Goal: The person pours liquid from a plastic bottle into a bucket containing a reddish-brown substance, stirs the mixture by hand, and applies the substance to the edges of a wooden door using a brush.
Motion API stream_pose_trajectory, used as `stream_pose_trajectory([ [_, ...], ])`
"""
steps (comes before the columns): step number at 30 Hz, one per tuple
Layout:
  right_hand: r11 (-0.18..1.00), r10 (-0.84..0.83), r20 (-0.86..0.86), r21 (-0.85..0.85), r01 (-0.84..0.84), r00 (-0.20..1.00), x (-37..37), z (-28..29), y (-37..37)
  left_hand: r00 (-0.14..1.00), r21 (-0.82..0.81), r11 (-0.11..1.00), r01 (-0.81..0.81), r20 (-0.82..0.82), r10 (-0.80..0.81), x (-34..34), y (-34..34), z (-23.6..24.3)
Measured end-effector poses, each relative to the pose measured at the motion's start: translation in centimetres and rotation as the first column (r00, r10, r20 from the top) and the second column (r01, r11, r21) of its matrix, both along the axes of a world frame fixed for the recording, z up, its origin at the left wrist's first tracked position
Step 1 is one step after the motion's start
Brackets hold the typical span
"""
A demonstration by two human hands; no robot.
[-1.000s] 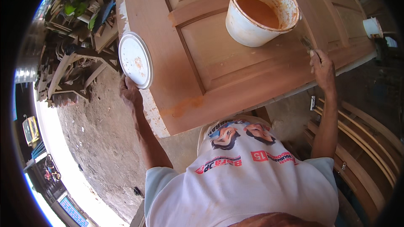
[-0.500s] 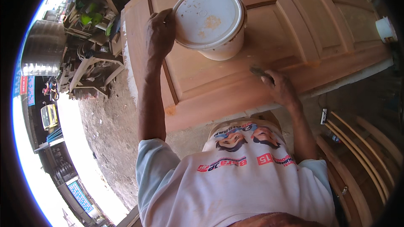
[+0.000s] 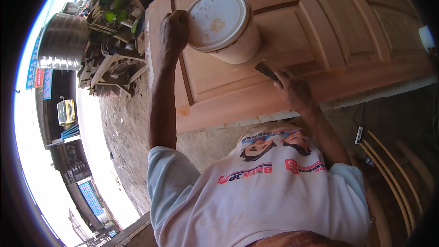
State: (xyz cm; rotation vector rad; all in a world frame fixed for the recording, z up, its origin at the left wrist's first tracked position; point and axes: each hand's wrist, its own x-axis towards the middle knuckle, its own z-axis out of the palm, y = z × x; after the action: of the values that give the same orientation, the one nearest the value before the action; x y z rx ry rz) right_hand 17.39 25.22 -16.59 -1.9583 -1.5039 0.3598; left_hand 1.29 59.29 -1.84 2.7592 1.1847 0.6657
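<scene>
A white plastic bucket (image 3: 242, 45) with a stained white lid (image 3: 218, 18) stands on a panelled wooden door (image 3: 256, 80) lying flat before me. My left hand (image 3: 174, 29) has its fingers curled over the lid's left edge. In my right hand (image 3: 295, 89), to the right of the bucket and nearer me, is a small dark flat-bladed scraper (image 3: 266, 70). Its blade points up and left toward the bucket's base, just over the door's surface. Whether the blade touches the wood I cannot tell.
Another white container (image 3: 426, 39) stands at the door's far right end. Long wooden strips (image 3: 388, 180) lie low at the right, near a power strip (image 3: 359, 135). Piled scrap wood (image 3: 116, 59) and a big metal drum (image 3: 64, 41) are at the left.
My right hand and the scraper have moved left, closer to the bucket. My left hand stays on the lid's edge. The whole view has shifted slightly.
</scene>
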Motion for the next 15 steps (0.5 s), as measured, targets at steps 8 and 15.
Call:
stream_pose_trajectory([
  [8,0.984,-0.086,0.061,0.162,0.075,0.994,-0.3,0.3,0.0,0.994,0.008,0.994,0.106,0.006,-0.106,0.8,1.4,0.2],
  [15,0.785,-0.163,0.014,0.607,0.121,0.987,0.5,10.5,9.7,0.996,-0.131,0.988,0.079,0.047,-0.074,0.0,2.1,-0.5],
])
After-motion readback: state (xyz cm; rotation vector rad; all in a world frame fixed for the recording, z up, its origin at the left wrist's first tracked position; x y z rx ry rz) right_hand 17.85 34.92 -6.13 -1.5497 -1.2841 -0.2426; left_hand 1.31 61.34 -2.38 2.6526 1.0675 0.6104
